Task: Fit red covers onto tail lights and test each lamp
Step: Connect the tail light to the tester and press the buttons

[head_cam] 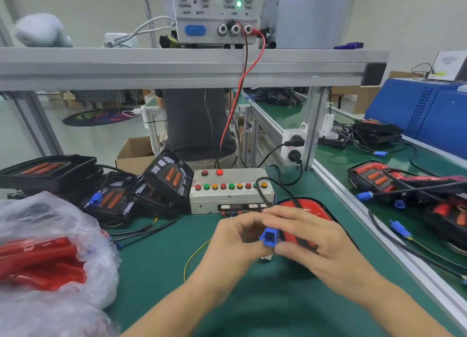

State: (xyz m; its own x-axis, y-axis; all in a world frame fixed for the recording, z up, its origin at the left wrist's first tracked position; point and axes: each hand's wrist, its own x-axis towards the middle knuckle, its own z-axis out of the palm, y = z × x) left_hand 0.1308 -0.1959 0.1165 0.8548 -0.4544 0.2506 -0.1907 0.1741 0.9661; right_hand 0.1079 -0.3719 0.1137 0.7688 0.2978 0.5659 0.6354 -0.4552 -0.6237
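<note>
Grey supply [214, 13] knobs (four) read COARSE, FINE.

A green-matted worktop [161, 266] carries a white test box [231, 191] with coloured buttons. Left of the test box lie uncovered black tail lights [141, 190]; further left, a clear bag of red covers [45, 256]. Just right of the box sits a red-covered tail light [309, 210], with a thin yellow wire [193, 259] in front
</note>
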